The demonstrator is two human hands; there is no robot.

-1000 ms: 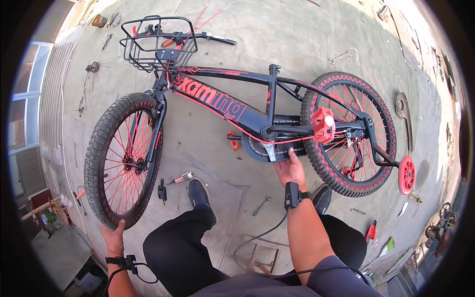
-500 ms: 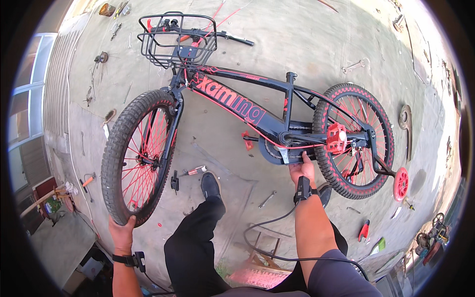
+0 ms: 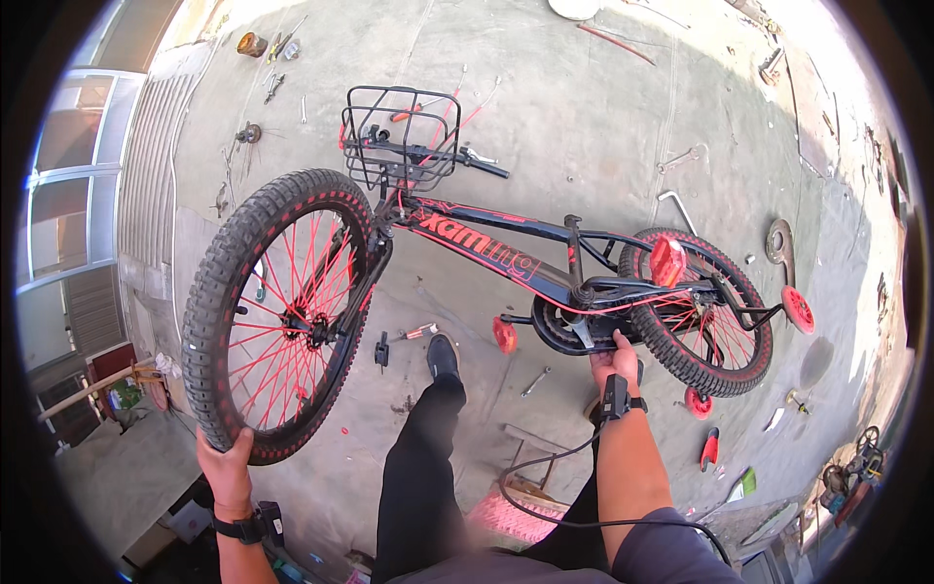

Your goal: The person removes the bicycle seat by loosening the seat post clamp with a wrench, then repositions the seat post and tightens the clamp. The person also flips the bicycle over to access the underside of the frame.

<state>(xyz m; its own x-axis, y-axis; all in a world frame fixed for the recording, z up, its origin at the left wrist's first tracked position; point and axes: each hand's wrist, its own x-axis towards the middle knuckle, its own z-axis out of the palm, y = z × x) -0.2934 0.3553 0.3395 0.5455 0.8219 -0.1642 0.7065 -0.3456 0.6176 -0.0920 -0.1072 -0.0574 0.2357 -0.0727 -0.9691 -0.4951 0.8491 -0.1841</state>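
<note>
A black and red child's bicycle [image 3: 498, 255] leans over in front of me, front end at the left. Its front wheel [image 3: 209, 292] has red spokes, and my left hand [image 3: 229, 472] grips the tyre at its near lower edge. Under the frame, my right hand [image 3: 613, 365] is closed on the black chain guard [image 3: 556, 333], just beside the rear wheel [image 3: 671, 352]; the fingertips are partly hidden. A black wire basket [image 3: 399, 146] sits at the handlebar. One red pedal [image 3: 666, 261] points up, and a red training wheel [image 3: 798, 310] sticks out at the rear.
On the concrete floor near my shoe [image 3: 443, 356] lie a wrench [image 3: 535, 382] and a small black part [image 3: 382, 350]. A red stool [image 3: 511, 516] stands close to my legs. Further right are a red-handled tool [image 3: 710, 450] and a green brush [image 3: 743, 485].
The bicycle has tipped, with the front wheel raised and nearer. A second training wheel now shows below the rear wheel. Both hands keep their holds; my view has shifted.
</note>
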